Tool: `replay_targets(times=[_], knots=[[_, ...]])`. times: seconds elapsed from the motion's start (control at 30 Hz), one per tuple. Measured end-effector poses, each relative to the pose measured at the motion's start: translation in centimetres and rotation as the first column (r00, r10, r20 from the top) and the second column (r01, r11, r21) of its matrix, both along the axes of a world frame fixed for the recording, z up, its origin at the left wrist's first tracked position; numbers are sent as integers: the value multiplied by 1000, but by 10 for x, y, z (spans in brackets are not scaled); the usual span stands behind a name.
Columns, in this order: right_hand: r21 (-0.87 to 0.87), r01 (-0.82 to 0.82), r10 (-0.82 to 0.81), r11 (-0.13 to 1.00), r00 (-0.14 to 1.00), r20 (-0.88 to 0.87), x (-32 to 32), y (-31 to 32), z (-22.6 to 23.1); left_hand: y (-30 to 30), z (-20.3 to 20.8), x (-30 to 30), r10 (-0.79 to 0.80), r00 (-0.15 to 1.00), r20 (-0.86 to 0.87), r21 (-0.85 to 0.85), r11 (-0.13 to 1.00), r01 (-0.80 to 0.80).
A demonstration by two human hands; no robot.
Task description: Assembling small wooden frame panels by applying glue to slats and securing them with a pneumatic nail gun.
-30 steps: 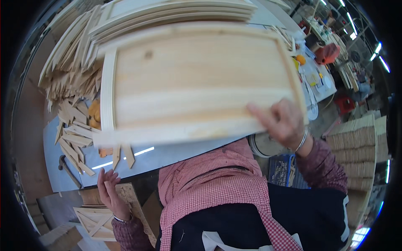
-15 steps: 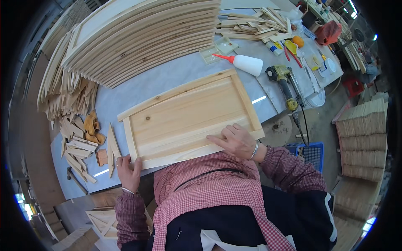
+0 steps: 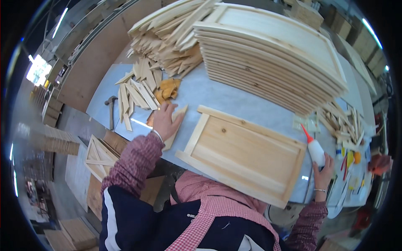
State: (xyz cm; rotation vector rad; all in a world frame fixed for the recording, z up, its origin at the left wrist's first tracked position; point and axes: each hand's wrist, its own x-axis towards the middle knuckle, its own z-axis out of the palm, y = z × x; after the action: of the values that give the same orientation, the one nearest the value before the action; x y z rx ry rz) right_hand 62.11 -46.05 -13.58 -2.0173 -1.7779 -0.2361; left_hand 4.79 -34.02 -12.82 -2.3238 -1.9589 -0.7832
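Observation:
A framed wooden panel (image 3: 247, 144) lies on the pale tabletop in front of me. Past its left end, my left hand (image 3: 166, 122) reaches over the table with its fingers apart. Its thumb is beside a pointed wood strip (image 3: 178, 127); whether it touches the strip I cannot tell. At the panel's right end, my right hand (image 3: 323, 175) has thumb and fingers around the base of a white squeeze bottle (image 3: 316, 153) with a red nozzle. The bottle's nozzle points away from me.
A tall stack of similar panels (image 3: 268, 71) stands at the back. Loose wood strips (image 3: 136, 94), a tan glove-like cloth (image 3: 168, 89) and a hammer (image 3: 111, 111) lie on the left. More wood offcuts (image 3: 347, 125) and an orange (image 3: 357, 157) are at right.
Both hands have left the panel's near edge: the left went to the wood strips, the right to the white bottle. The head view has swung left.

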Motion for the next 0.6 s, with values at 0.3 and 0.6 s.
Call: replay_targets(times=[0.3, 0.6], knots=[[-430, -51, -52, 901, 973, -224, 49, 42, -1, 217, 74, -29, 132, 991, 19, 324, 937, -131], [-444, 35, -184, 895, 937, -297, 43, 29, -16, 372, 70, -52, 235, 928, -291, -206, 931, -301]])
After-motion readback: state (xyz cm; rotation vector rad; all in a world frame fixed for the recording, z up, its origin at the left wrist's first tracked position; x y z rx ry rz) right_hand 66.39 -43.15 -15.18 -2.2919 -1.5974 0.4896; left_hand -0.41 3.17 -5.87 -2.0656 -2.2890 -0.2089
